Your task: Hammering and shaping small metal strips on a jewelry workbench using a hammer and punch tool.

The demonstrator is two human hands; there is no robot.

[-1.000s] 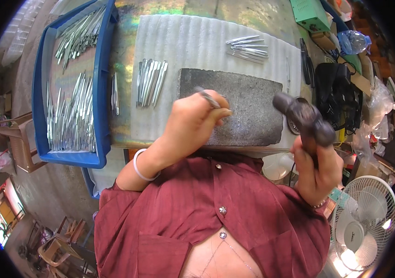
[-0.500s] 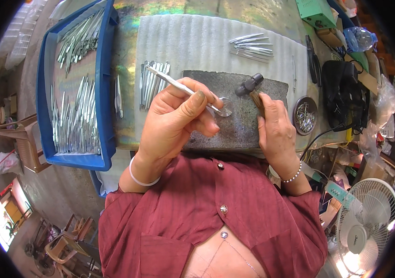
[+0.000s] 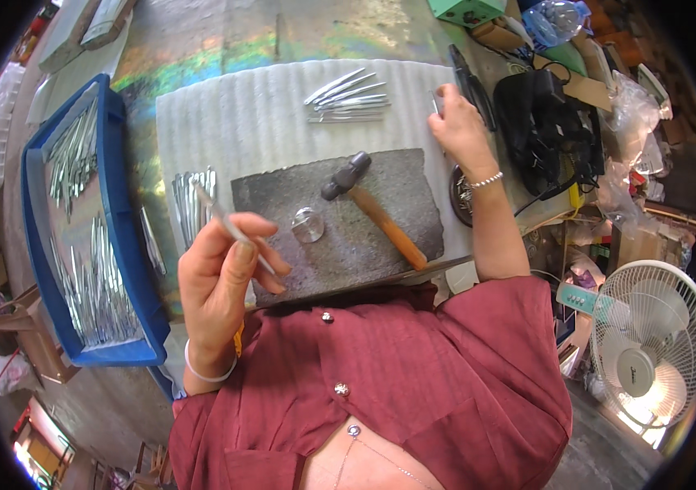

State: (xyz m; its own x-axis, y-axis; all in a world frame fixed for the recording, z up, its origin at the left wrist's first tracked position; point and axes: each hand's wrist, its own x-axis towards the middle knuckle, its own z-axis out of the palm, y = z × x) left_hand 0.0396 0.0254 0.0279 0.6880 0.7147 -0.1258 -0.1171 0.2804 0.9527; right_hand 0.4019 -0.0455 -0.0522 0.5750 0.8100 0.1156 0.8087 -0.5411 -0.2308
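Observation:
My left hand (image 3: 221,286) pinches a slim, tapered silver metal piece (image 3: 225,219), tilted above the left edge of the dark stone block (image 3: 389,171). On the block lie a small clear round disc (image 3: 308,224) and a hammer (image 3: 381,219) with a dark head and wooden handle. My right hand (image 3: 462,126) is at the far right of the white foam sheet (image 3: 250,106), its fingers closed on a thin metal rod (image 3: 435,103). Similar silver pieces (image 3: 348,100) lie fanned out on the foam, with another row (image 3: 189,204) near my left hand.
A blue tray (image 3: 115,220) with many silver pieces stands at the left, and a few more pieces (image 3: 152,239) lie beside it. By my right forearm is a round dish (image 3: 461,196) of small metal parts. Black equipment (image 3: 548,139), plastic bags and a fan (image 3: 650,343) are farther right.
My right hand has let go of the hammer, now lying on the block, and moved out to the thin rod. My left hand, still holding its piece, has drawn away from the disc.

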